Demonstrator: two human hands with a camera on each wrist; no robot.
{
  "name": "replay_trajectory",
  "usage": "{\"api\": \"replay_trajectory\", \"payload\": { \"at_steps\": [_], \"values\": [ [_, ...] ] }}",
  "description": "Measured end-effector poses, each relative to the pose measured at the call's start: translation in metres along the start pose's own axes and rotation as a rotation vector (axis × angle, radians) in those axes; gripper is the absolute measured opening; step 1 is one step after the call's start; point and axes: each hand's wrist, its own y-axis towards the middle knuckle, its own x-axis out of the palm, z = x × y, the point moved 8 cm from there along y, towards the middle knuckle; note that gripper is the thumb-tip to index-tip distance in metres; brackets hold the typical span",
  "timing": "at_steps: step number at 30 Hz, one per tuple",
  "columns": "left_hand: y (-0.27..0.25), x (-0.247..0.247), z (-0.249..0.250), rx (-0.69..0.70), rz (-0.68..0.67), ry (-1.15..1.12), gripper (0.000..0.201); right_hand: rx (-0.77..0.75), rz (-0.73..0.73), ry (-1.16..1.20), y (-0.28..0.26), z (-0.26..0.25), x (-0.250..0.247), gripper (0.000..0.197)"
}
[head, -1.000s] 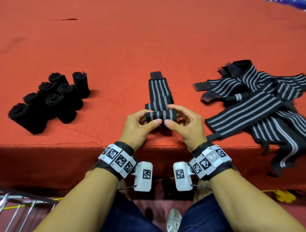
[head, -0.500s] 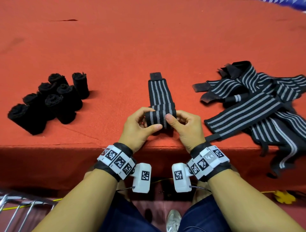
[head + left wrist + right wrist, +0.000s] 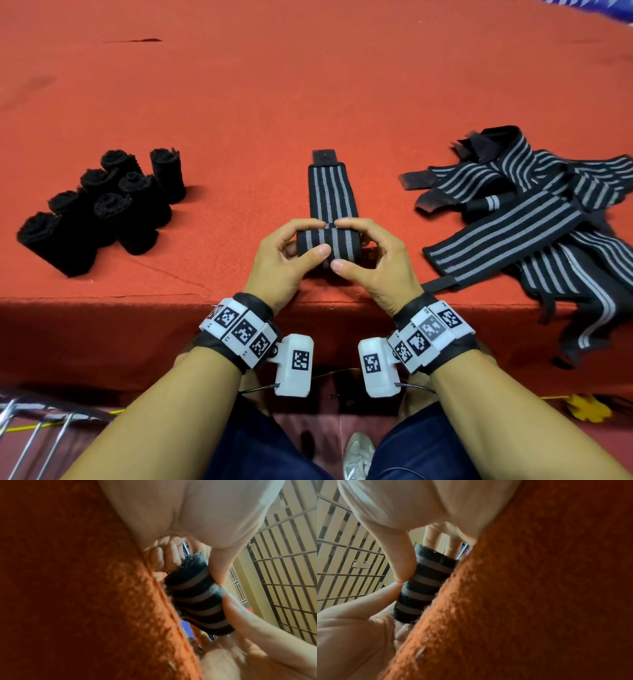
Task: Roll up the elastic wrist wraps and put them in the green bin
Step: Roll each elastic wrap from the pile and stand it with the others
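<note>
both hands, left hand (image 3: pixel 284 260) and right hand (image 3: pixel 373 263), pinch the roll (image 3: pixel 329 242) of the wrap (image 3: pixel 330 192), thumbs at its near side, fingers curled over the top. since a second ago the roll has thickened and the flat tail beyond it has shortened; rolling is probably about halfway. left of the roll stand finished rolls (image 3: pixel 102 205); right of it lies a loose pile (image 3: pixel 534 219). no green bin shows.

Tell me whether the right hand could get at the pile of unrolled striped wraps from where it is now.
Probably yes. The pile of unrolled wraps lies on the red cloth beside the right hand with nothing between. But that hand and the left hand both grip the half-rolled wrap, so it must let go first.
</note>
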Motion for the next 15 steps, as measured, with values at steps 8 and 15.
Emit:
{"api": "replay_trajectory", "payload": {
  "at_steps": [8,15],
  "values": [
    [-0.0002,0.0052,0.0015,-0.01,0.002,0.001,0.046,0.072,0.088,0.084,-0.0002,0.0055,-0.0023,0.033],
    [0.0019,0.0039,0.0052,0.113,-0.009,0.28,0.069,0.101,0.113,0.138,0.0013,0.0101,-0.0037,0.017]
  ]
}}
